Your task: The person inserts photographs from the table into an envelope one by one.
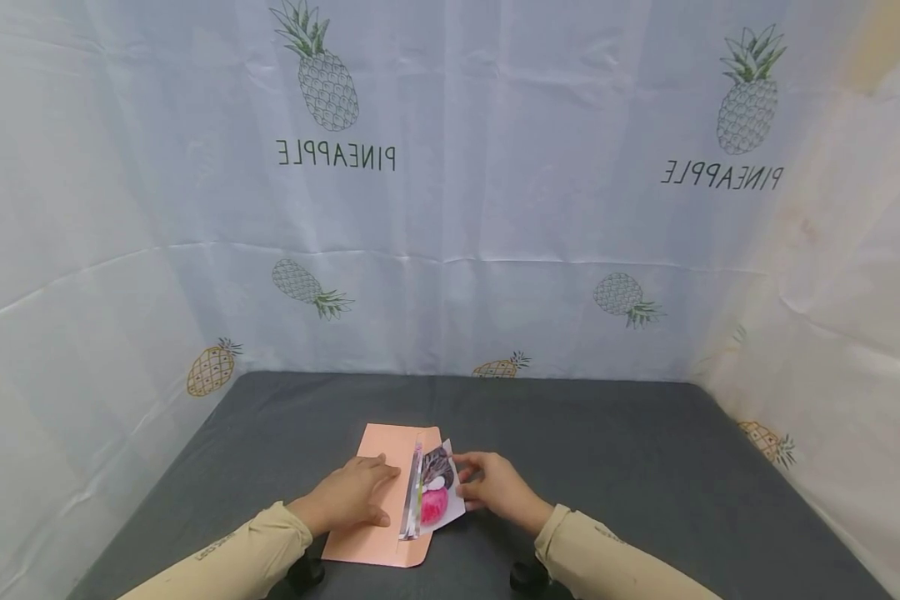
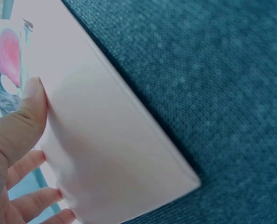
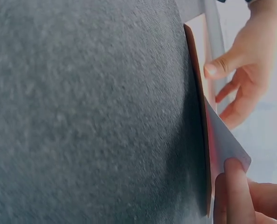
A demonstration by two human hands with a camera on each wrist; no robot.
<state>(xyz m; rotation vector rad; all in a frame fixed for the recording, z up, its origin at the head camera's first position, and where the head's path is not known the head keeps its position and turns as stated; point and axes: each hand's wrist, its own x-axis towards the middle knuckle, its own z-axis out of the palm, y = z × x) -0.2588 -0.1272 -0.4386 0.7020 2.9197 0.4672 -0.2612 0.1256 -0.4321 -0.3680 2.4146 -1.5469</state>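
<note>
A salmon-pink folder (image 1: 381,442) lies on the dark table in the head view. My left hand (image 1: 348,497) rests on its left part with fingers spread, and in the left wrist view the thumb lies over the pale pink surface (image 2: 96,135). My right hand (image 1: 501,490) pinches the right edge of a printed picture (image 1: 435,493) showing a pink round shape and dark grey patterns. This picture slants out over the folder's right side. Along its left border runs a narrow, shiny strip (image 1: 411,498). In the right wrist view, the picture's plain back (image 3: 226,142) rises from the folder.
Dark grey cloth (image 1: 607,467) covers the table around the folder. A pale curtain (image 1: 480,208) printed with pineapples hangs behind and along both sides. Two small black objects, one of them a black round piece (image 1: 528,577), show by the forearms at the near edge.
</note>
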